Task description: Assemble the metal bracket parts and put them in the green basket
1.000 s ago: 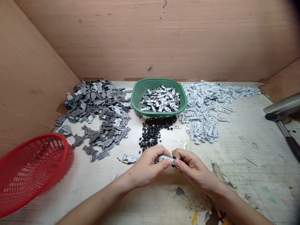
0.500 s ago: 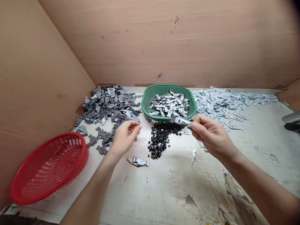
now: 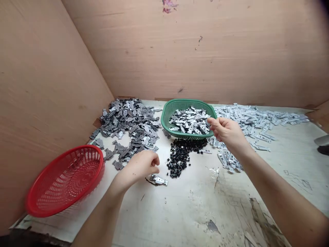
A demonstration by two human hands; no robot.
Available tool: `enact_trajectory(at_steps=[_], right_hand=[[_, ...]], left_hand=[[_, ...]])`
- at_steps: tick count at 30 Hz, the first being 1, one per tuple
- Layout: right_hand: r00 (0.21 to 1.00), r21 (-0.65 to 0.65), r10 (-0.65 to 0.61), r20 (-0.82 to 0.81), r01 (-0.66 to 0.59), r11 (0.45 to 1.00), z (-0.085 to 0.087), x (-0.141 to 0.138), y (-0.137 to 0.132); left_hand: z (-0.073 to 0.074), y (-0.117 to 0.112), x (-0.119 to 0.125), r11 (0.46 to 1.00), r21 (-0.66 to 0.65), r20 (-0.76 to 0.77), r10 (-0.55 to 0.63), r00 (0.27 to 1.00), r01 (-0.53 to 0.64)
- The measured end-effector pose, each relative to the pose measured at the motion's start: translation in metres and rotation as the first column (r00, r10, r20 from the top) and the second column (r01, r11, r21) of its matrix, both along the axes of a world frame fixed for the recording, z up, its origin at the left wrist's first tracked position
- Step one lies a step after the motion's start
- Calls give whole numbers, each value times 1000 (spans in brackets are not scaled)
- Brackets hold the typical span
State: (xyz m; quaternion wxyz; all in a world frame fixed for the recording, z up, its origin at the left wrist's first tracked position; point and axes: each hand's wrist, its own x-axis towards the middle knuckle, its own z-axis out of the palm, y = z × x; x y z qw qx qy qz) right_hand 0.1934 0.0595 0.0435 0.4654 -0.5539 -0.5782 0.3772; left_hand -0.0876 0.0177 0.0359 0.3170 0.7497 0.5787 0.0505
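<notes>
My left hand (image 3: 140,166) hovers low over the table with its fingers curled in, just up and left of a single silver metal part (image 3: 158,179) that lies on the table; nothing shows in the hand. My right hand (image 3: 224,130) reaches to the right rim of the green basket (image 3: 168,110), which holds several assembled silver parts (image 3: 189,122). Its fingers are pinched together, and whatever is between them is hidden. A heap of small black pieces (image 3: 181,154) lies in front of the basket, between my two hands.
A pile of dark grey metal plates (image 3: 128,125) lies at the back left and a pile of light grey strips (image 3: 254,123) at the back right. A red basket (image 3: 65,180) stands tilted at the left. Wooden walls (image 3: 180,51) close in the back and left.
My hands have parted. The right hand carried the assembled part up to the green basket, and the part no longer shows. The left hand moved left, then down toward the single part.
</notes>
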Motion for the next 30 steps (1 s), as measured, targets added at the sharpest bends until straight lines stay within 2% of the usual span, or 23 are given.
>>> enact_trajectory(at_steps=[3, 6, 8, 10, 12, 13, 16, 18, 21, 24, 27, 30], right_hand=[[956, -58, 110, 271, -98, 994, -13, 6, -3], [768, -23, 156, 621, -181, 983, -38, 12, -19], [636, 6, 118, 763, -189, 982, -54, 17, -26], [578, 31, 76, 812, -174, 984, -64, 23, -29], [561, 43, 71, 825, -188, 981, -68, 27, -29], [552, 47, 76, 830, -206, 977, -68, 26, -29], [540, 56, 87, 837, -243, 968, -70, 20, -29], [543, 70, 59, 837, -214, 974, -74, 12, -29], [560, 84, 7, 829, -136, 987, -82, 1, -26], [580, 75, -8, 814, -91, 993, -87, -3, -22], [604, 47, 11, 797, -81, 996, -81, 1, -24], [624, -6, 72, 778, -107, 994, -69, 12, -36]], left_hand=[[-5, 0, -4, 994, -90, -185, -70, 980, 54], [-6, -3, 0, 987, -122, -280, -137, 950, 107], [-4, -6, 5, 976, -105, -217, -211, 953, 192], [-4, -10, 16, 946, -61, -59, -321, 945, 318], [-11, -18, 34, 912, -22, 49, -408, 912, 409], [-17, -23, 46, 904, -19, 44, -425, 904, 427], [-40, -37, 78, 864, 168, -93, -465, 881, 474], [-50, -44, 89, 843, 221, -110, -478, 871, 490], [-50, -47, 87, 867, 199, -1, -467, 884, 458], [-45, -48, 83, 930, 118, -4, -350, 937, 348], [-48, -48, 87, 951, 58, -81, -298, 951, 303], [-56, -48, 91, 949, 57, -26, -308, 951, 309]])
